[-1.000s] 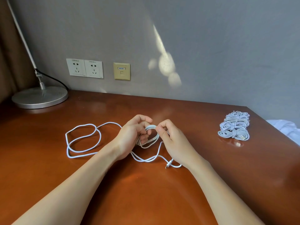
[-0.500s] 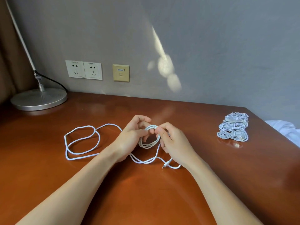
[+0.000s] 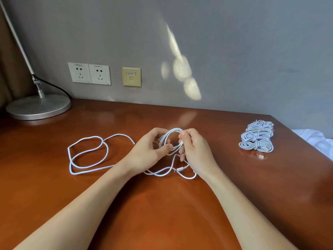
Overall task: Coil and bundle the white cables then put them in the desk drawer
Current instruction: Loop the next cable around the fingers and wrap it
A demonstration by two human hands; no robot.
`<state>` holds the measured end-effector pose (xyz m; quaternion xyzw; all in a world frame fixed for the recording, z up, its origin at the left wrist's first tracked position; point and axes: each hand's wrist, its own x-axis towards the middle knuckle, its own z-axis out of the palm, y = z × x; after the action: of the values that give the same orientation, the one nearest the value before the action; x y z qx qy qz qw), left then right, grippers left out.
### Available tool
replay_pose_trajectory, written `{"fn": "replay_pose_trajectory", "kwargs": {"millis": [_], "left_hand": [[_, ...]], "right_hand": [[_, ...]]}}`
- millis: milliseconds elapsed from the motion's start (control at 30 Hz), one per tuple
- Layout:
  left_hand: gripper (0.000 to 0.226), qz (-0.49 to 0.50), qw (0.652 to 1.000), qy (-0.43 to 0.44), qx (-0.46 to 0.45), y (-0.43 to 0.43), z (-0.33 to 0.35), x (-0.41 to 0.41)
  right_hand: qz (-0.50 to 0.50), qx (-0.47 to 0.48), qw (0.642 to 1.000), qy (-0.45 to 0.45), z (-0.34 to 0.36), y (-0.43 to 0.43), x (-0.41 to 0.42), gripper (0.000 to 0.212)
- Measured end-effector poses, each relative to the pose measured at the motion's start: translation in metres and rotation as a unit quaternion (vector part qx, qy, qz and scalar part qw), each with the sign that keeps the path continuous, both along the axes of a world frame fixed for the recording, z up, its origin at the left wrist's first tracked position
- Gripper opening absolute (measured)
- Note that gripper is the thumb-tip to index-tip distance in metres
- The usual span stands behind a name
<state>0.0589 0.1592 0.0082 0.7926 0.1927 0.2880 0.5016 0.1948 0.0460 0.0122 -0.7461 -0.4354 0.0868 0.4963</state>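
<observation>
A long white cable (image 3: 86,156) lies in loose loops on the brown desk (image 3: 162,204), left of my hands. Part of it is wound into a small coil (image 3: 170,137) held upright between both hands. My left hand (image 3: 149,152) grips the coil's left side, thumb across the strands. My right hand (image 3: 193,148) pinches the coil's right side at the top. A plug end (image 3: 180,169) of the cable rests on the desk below my right hand. Several bundled white cables (image 3: 256,137) lie in a pile at the desk's right edge.
A lamp with a round metal base (image 3: 37,107) stands at the back left, its black cord running behind. Two wall sockets (image 3: 89,73) and a beige data port (image 3: 131,77) sit on the grey wall. White fabric (image 3: 317,139) shows beyond the desk's right edge.
The coil between my hands has grown and now stands more open and round. The loose loop on the left has shifted slightly toward my hands.
</observation>
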Motion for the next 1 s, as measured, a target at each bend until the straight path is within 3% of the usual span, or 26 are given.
{"fn": "replay_pose_trajectory", "kwargs": {"millis": [267,467,633,900,1000], "left_hand": [[0.014,0.097,0.994,0.022,0.047,0.008,-0.004,0.000],[0.010,0.132,0.991,-0.005,0.004,0.006,-0.002,0.001],[0.008,0.165,0.985,0.020,0.048,0.006,0.000,-0.001],[0.008,0.160,0.982,0.022,0.097,0.009,0.003,-0.006],[0.007,0.143,0.984,0.020,0.109,0.009,0.002,-0.006]], "right_hand": [[0.000,0.034,0.998,0.054,0.004,-0.001,-0.003,0.028],[0.004,0.031,0.998,0.055,0.005,-0.001,-0.005,0.030],[-0.004,0.033,0.999,0.039,0.005,-0.002,-0.002,0.029],[-0.023,0.054,0.998,-0.021,0.001,-0.002,0.008,0.027],[-0.047,0.084,0.995,-0.020,-0.001,-0.001,0.012,0.017]]}}
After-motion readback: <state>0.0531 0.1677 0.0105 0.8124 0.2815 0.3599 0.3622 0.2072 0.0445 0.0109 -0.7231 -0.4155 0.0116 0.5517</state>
